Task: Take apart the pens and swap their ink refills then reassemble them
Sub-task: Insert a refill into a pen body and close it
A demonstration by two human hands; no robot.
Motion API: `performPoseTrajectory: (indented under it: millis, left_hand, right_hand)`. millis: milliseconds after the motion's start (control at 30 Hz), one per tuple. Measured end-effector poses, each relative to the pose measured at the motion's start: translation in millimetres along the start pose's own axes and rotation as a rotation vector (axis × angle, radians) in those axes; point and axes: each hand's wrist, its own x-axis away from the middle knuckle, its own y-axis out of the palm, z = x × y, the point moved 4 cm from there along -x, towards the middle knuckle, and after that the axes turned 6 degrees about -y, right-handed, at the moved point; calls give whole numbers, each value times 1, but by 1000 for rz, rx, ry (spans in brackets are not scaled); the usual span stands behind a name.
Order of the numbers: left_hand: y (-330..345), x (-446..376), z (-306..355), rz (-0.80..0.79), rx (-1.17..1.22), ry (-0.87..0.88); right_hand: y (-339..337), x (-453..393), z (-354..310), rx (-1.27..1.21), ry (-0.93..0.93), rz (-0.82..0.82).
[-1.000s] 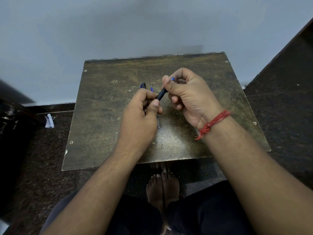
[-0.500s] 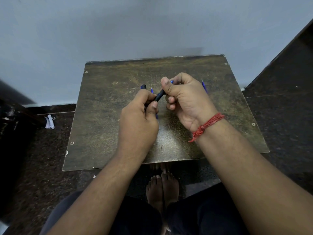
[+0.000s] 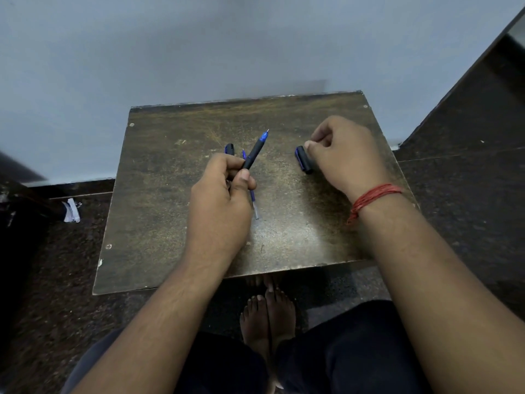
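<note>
Left hand (image 3: 218,200) clamped on black pen barrel with blue tip (image 3: 253,153), tip angled up and away; right hand (image 3: 345,155) well apart, fingers pinched at black pen cap (image 3: 303,159) on scuffed brown tabletop (image 3: 170,209); loose blue ink refill (image 3: 252,199) lying beside left thumb; second black cap (image 3: 229,149) just beyond left knuckles.

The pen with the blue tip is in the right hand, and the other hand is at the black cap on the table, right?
Not quite. The head view shows the pen with the blue tip in the left hand, not the right. It is the right hand that is at the black cap on the table.
</note>
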Motion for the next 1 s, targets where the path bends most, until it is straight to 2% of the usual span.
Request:
performPoseTrajectory:
  millis: [100, 233, 300, 433, 700, 833, 1000]
  left_hand:
    - [-1, 0, 0, -1, 3, -1]
    - [0, -1, 0, 0, 5, -6]
    - [0, -1, 0, -5, 11, -7]
    - [0, -2, -2, -9, 12, -6]
    - [2, -2, -4, -21, -22, -3]
    - [4, -1, -4, -29, -22, -8]
    - [6, -1, -5, -42, -27, -7]
  right_hand:
    - [10, 2, -9, 178, -40, -118]
    - [22, 4, -18, 196, -81, -211]
    - [26, 4, -22, 79, -103, -216]
    - [20, 6, -31, -367, -96, -117]
    - [18, 11, -29, -1120, 161, -15]
    - [17, 10, -26, -1237, 222, 33]
    - [16, 11, -29, -1194, 178, 60]
